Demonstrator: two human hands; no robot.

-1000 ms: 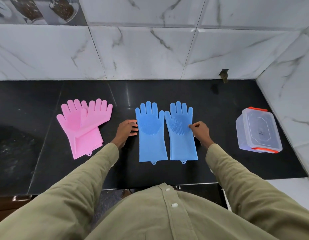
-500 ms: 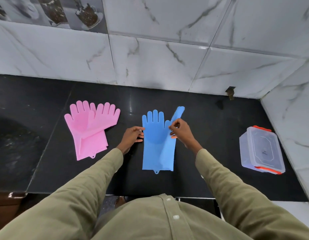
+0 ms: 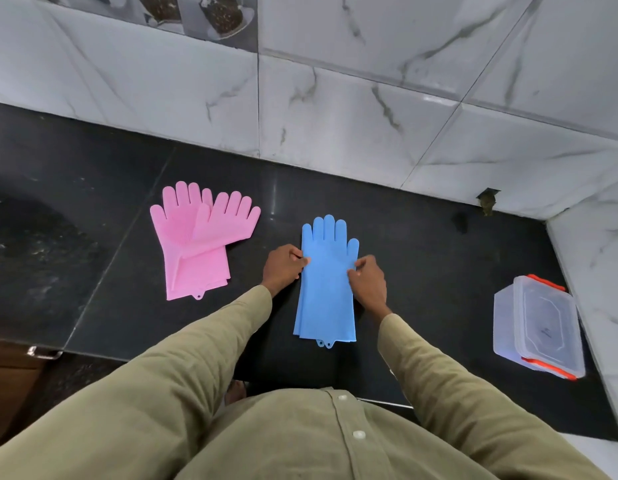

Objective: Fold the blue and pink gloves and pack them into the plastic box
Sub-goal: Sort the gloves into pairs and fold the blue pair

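Pinching the blue gloves (image 3: 326,282) from both sides, the fingertips of the left hand (image 3: 282,268) close on the left edge at palm level, and those of the right hand (image 3: 368,280) close on the right edge just below the thumb. Both hands are curled, with only the fingertips meeting the rubber. The two blue gloves lie one on top of the other, flat, fingers pointing toward the wall (image 3: 335,109), cuffs toward the person; two hanging tabs show at the cuff end, slightly offset. Olive sleeves (image 3: 214,344) run from the wrists back to the body. To the left, well apart from the blue stack, the pink gloves (image 3: 200,244) lie flat and untouched, one overlapping the other at an angle, fingers fanned toward the wall. To the right, near the side wall, the box (image 3: 537,327) sits with its clear lid on and orange clips at both ends. All items rest on the black counter (image 3: 93,289), which meets the white marbled wall behind.
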